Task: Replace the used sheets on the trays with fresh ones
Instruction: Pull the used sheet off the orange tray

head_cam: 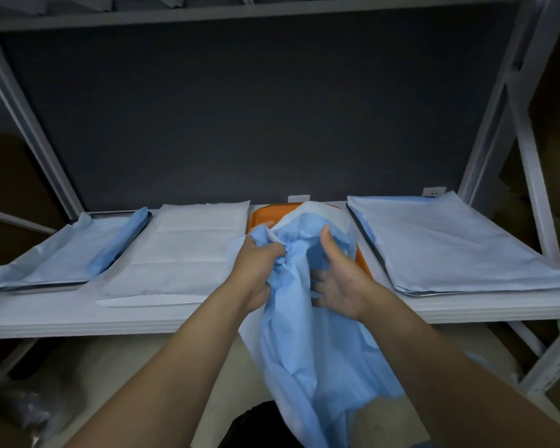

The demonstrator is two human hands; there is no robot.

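White shelf point(46, 318); left hand point(256, 266), right hand point(337, 279) grip sheet point(304, 350).

A white shelf point(78, 318) in a grey metal rack point(534, 189) carries a row of items: a dark-rimmed tray point(39, 287) under a rumpled blue sheet point(62, 253) at left, a flat white sheet point(181, 253), an orange tray point(256, 218) and a metal-rimmed tray point(434, 294) under a smooth pale sheet point(450, 240) at right.
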